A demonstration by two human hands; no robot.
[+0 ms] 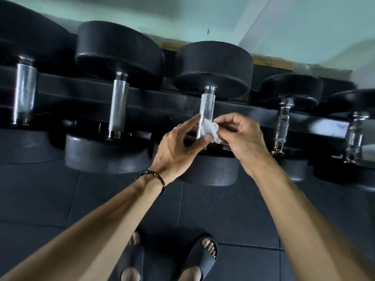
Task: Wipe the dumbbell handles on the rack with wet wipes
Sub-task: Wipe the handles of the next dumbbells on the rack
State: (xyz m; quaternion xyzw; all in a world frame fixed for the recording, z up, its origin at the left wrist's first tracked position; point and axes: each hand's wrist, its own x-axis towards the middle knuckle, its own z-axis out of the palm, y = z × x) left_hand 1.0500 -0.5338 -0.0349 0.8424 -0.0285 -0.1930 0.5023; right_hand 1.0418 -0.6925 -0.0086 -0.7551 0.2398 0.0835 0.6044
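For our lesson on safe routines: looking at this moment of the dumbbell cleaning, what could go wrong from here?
1. The wet wipe is a small crumpled wad pinched by the right hand and left hand; it may slip off the knurled handle.
2. Feet in open slides stand below the rack's heavy dumbbells; a dislodged one could hurt toes.

Pale green wall (203, 17) above; dark rubber floor tiles (233, 216) below.

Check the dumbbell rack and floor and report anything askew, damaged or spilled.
Nothing stands out. The dumbbells sit in a row on the rack with handles parallel. Both hands hold a crumpled wet wipe at the middle dumbbell's handle: right hand pinching it, left hand at its other edge. The floor mat looks dry.
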